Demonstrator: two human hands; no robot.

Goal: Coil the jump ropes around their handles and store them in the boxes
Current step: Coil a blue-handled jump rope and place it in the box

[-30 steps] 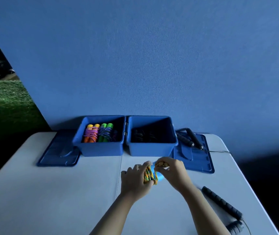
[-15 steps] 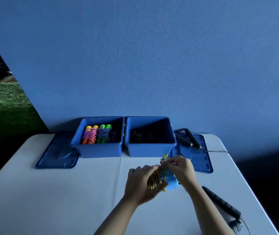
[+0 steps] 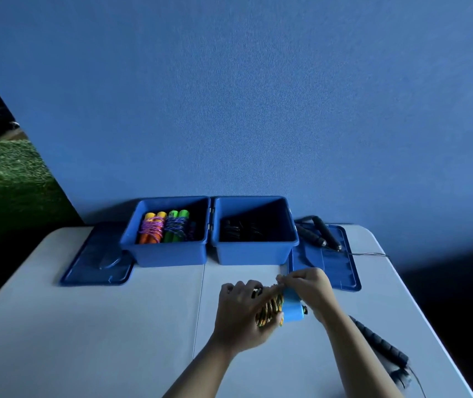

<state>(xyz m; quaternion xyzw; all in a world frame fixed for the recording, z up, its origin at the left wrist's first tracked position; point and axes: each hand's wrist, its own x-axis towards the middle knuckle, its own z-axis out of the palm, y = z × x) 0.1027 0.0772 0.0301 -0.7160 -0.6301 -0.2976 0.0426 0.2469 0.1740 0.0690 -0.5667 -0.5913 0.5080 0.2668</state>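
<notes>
Your left hand (image 3: 242,314) grips the yellow-roped blue-handled jump rope (image 3: 282,310); your right hand (image 3: 308,290) pinches its rope end, near the boxes (image 3: 254,254).

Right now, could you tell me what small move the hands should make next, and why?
Probably tuck the rope's end under the coil: the left hand grips the blue-handled rope, already wound, while the right hand pinches rope at its top.

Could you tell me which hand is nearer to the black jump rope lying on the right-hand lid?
Right. The right hand hovers just in front of that black jump rope's lid; the left hand sits farther left.
</notes>
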